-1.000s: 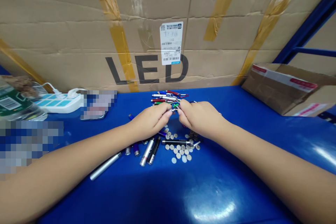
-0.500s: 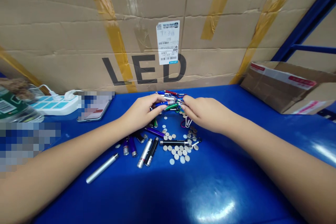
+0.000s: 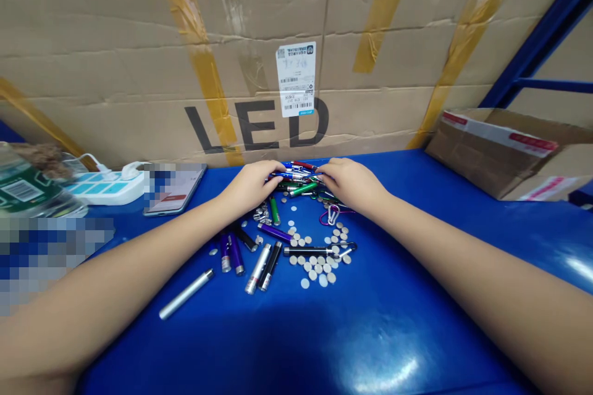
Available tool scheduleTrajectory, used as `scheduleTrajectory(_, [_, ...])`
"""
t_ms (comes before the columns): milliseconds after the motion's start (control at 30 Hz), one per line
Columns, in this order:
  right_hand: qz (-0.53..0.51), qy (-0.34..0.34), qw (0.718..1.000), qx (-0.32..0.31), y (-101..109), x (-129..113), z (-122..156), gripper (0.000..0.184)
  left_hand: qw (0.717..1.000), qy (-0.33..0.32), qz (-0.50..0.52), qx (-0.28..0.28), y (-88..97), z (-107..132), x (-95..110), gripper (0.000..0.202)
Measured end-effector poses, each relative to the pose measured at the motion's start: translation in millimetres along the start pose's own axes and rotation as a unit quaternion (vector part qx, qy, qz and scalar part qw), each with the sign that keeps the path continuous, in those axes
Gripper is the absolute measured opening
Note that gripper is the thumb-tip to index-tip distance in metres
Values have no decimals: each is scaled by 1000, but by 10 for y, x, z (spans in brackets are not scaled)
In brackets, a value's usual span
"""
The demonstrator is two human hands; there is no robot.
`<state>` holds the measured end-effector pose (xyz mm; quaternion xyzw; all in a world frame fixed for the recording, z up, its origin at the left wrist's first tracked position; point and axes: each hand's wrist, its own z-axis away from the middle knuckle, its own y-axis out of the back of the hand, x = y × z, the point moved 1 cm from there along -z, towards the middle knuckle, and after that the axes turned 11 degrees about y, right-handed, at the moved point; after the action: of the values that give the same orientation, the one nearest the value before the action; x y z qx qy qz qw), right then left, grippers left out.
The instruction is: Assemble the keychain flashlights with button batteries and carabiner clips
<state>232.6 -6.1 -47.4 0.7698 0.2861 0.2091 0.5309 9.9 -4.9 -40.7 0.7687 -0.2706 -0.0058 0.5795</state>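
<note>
Both hands reach to a small heap of coloured keychain torches (image 3: 300,180) at the back of the blue table (image 3: 324,333), close to the big cardboard box. My left hand (image 3: 252,184) rests on the heap's left end with curled fingers over the torches. My right hand (image 3: 351,182) covers the heap's right end, fingers bent down onto it. Nearer me lie several loose torch bodies (image 3: 259,262), a long silver tube (image 3: 186,293), several small round button cells (image 3: 317,262) and a carabiner clip (image 3: 332,215).
A large cardboard box marked LED (image 3: 259,126) forms the back wall. At the left are a phone (image 3: 178,188), a white power strip (image 3: 104,187) and a plastic bottle (image 3: 28,188). A smaller taped carton (image 3: 504,151) sits at the right, beside a blue rack post (image 3: 537,43).
Both hands moved away from me, from a pinch held together above the button cells to the heap of torches at the back. The loose parts nearer me became visible.
</note>
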Motion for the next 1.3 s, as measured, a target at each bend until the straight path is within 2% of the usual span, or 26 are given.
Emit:
scheduleTrajectory(133, [-2, -1, 1000, 8, 3, -8, 35, 32, 998, -31, -52, 17, 149, -1, 5, 23])
scheduleTrajectory(200, [-16, 14, 1000, 15, 50, -26, 85, 31, 995, -37, -89, -37, 301, 21, 26, 21])
scheduleTrajectory(267, [-38, 36, 998, 21, 119, -59, 138, 30, 980, -49, -108, -159, 464, 64, 40, 17])
scheduleTrajectory(333, [-54, 54, 997, 24, 196, -108, 181, 29, 964, -58, -115, -235, 624, 118, 36, 17])
scheduleTrajectory(433, [-56, 80, 995, 22, 298, -204, 216, 28, 948, -34, -144, -282, 801, 200, -12, 17])
scheduleTrajectory(567, [-48, 122, 991, 1, 375, -338, 231, 25, 931, -5, -167, -326, 869, 269, -72, 25])
scheduleTrajectory(667, [-55, 144, 988, -18, 387, -406, 235, 23, 930, -9, -172, -324, 821, 266, -41, 20])
scheduleTrajectory(767, [-61, 139, 988, -42, 375, -425, 235, 24, 937, -45, -148, -313, 734, 245, 79, 10])
scheduleTrajectory(900, [-69, 136, 986, -65, 360, -408, 228, 21, 949, -127, -171, -232, 591, 228, 261, 16])
scheduleTrajectory(967, [-75, 144, 984, -80, 348, -402, 223, 19, 939, -182, -224, -186, 501, 225, 300, 17])
scheduleTrajectory(1067, [-84, 169, 978, -87, 301, -406, 220, 19, 922, -235, -266, -153, 369, 217, 286, 15])
scheduleTrajectory(1167, [-74, 181, 978, -75, 221, -412, 223, 21, 917, -250, -275, -146, 298, 208, 259, 10])
scheduleTrajectory(1300, [-36, 166, 984, -61, 169, -392, 225, 22, 918, -232, -293, -133, 323, 208, 287, 8])
